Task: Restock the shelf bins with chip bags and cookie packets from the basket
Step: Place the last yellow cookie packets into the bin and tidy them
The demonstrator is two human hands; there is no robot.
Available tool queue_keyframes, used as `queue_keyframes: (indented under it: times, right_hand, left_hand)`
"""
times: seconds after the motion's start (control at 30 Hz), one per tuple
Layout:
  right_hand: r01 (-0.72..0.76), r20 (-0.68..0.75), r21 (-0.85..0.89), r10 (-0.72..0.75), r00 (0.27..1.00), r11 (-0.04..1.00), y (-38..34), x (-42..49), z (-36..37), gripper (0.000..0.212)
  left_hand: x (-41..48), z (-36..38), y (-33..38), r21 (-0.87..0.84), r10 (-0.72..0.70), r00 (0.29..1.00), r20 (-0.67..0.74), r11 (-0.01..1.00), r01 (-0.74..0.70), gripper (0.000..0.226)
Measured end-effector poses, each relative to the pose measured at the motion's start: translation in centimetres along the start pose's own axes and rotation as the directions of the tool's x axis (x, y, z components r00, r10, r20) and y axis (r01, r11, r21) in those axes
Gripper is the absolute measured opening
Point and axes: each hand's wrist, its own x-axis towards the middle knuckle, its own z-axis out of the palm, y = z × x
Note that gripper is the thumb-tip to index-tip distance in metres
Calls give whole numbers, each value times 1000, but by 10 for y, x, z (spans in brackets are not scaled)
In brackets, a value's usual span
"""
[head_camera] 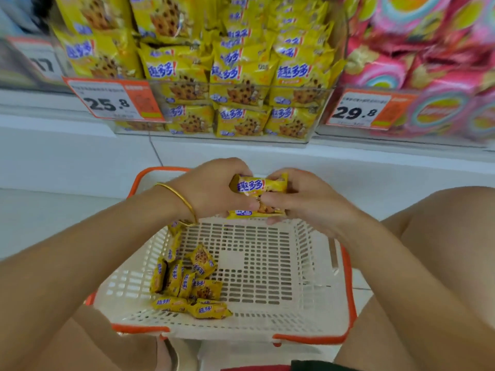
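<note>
A small stack of yellow cookie packets [258,195] is held above the far edge of the white basket [267,263]. My left hand [214,191] grips the stack from the left and my right hand [302,199] grips it from the right. Several more yellow cookie packets [187,282] lie in the basket's left half. Above, a clear shelf bin [289,135] is filled with the same yellow packets.
Pink snack bags [428,62] fill the bin to the right. Price tags reading 25.8 [112,101] and 29.8 [356,111] hang on the shelf front. The basket has an orange rim and sits on the white floor between my knees.
</note>
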Motion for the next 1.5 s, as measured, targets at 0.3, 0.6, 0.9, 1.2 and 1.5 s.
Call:
queue_keyframes:
  times: [0.3, 0.6, 0.9, 1.2, 1.5]
  right_hand:
    - [519, -278, -243, -572, 772, 819, -151, -5, -12, 29]
    - [129, -414, -804, -701, 581, 581, -217, 149, -16, 42]
    - [148, -533, -633, -566, 629, 760, -222, 218, -35, 33]
    - [-79, -507, -776, -546, 667, 625, -224, 224, -32, 43]
    - [257, -334, -772, -715, 614, 581, -200, 110, -1, 29]
  left_hand:
    - [3, -80, 43, 577, 615, 470, -633, 779, -243, 38]
    - [40, -84, -1, 858, 683, 566, -463, 505, 93, 48]
    - [48, -92, -7, 872, 697, 552, -458, 473, 127, 54]
    - [50, -92, -8, 872, 699, 549, -458, 472, 127, 54]
    - [11, -75, -8, 876, 774, 472, -422, 483, -10, 44]
